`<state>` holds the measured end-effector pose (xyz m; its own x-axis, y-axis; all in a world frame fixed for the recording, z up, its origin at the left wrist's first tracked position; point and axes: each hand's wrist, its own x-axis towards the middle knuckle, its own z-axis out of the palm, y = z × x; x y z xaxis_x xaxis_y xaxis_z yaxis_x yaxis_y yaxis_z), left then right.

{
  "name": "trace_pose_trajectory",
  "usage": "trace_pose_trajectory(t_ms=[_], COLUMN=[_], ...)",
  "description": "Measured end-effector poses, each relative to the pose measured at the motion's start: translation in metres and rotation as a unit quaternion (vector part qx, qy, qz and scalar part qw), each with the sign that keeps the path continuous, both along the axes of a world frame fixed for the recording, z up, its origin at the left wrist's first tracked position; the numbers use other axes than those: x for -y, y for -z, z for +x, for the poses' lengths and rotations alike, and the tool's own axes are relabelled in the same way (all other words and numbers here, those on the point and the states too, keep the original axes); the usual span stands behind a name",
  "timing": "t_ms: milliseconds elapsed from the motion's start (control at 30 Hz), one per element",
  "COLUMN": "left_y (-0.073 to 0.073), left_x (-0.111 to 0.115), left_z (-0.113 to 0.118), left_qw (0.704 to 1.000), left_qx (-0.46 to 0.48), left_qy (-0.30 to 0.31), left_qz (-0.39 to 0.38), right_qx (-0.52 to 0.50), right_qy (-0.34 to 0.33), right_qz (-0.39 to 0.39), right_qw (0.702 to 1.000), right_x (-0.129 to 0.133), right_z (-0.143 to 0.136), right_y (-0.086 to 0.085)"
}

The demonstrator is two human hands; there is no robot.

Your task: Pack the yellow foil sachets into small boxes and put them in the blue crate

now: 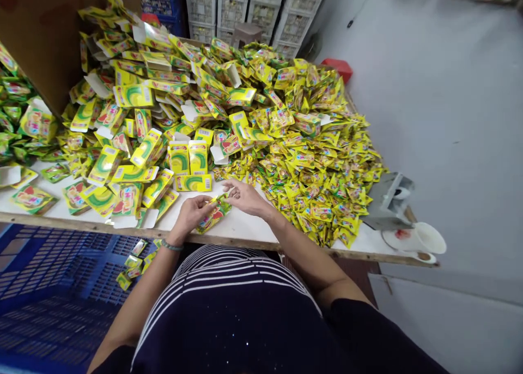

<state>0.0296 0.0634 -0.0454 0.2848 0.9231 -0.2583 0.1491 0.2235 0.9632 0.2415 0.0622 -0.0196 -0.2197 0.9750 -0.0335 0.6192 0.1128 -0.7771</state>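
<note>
Lying at ten o'clock from the held box, loose boxes heap up on the surface. The left hand has its grip clamped on the held box near the surface's front edge; a light pinch should save the card from buckling. The right hand bends its fingers over the upper end, where small, square moves would likely crease it least. Packets spread from one to three o'clock. A blue crate at eight o'clock runs out of view leftward. Fingers hide that upper end, so I cannot tell whether the right grip is together.
</note>
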Motion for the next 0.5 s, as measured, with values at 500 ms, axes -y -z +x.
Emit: trace_pose_trajectory(t_ms=[500], left_y=[0.01], left_x=[0.005], left_z=[0.009], left_qw=[0.988], left_qx=[0.064], left_qy=[-0.101], left_qz=[-0.093], right_qx=[0.339], right_qy=[-0.013], right_qz=[0.13], right_qw=[0.932], right_x=[-0.001], right_z=[0.043], right_y=[0.038])
